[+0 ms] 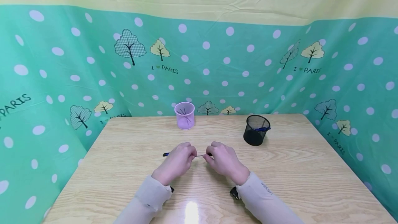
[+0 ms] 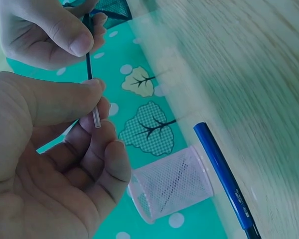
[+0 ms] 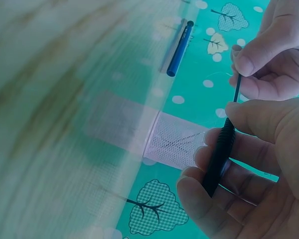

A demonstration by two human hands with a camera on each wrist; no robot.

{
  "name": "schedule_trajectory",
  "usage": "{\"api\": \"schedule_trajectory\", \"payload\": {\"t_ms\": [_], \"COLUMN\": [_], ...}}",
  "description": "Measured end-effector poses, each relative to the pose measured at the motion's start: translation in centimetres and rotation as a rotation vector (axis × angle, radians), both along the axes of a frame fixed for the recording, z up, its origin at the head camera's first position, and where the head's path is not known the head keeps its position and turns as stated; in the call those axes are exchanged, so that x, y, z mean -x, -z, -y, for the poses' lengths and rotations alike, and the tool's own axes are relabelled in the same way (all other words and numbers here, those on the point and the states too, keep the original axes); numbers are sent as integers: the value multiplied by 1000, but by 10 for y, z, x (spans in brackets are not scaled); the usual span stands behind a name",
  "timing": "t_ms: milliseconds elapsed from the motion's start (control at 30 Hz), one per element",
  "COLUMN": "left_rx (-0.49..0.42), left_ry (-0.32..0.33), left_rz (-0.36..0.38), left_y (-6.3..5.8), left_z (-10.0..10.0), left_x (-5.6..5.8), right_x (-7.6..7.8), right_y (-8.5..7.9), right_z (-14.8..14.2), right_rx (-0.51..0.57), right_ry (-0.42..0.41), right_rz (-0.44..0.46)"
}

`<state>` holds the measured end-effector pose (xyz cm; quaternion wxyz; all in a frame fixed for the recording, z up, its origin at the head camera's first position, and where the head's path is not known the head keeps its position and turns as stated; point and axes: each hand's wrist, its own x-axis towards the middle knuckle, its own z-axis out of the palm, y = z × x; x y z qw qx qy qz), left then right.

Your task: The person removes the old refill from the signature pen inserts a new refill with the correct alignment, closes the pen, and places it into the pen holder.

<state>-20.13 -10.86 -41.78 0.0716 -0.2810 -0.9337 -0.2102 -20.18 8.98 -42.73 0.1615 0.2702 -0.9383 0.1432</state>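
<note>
My left hand (image 1: 178, 159) pinches a thin dark pen refill (image 2: 88, 62) near its clear end, between thumb and fingers. Opposite it, my right hand (image 1: 224, 158) holds a black ribbed pen grip section (image 3: 220, 158), with the refill sticking out of it towards the left hand. Both hands are close together above the middle of the table. A blue pen barrel (image 2: 220, 172) with a dark end lies on the table just left of my left hand, partly hidden by it in the head view.
Behind the hands stands a lilac mesh pen holder (image 1: 185, 123) containing several thin dark sticks. A black mesh pen holder (image 1: 253, 137) with a blue pen (image 1: 263, 129) in it stands at the back right. The wooden table (image 1: 295, 168) ends at a patterned green curtain (image 1: 211, 82).
</note>
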Motion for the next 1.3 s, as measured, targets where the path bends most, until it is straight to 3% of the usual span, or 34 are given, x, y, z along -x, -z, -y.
{"api": "schedule_trajectory", "payload": {"t_ms": [233, 1300], "left_rx": [15, -4], "left_ry": [-6, 49], "left_rz": [-47, -96], "left_y": [0, 6], "left_z": [1, -6], "left_x": [0, 0], "right_x": [1, 0], "right_y": [1, 0], "right_z": [0, 2], "right_rx": [5, -6], "right_ry": [4, -7], "right_rz": [3, 41]}}
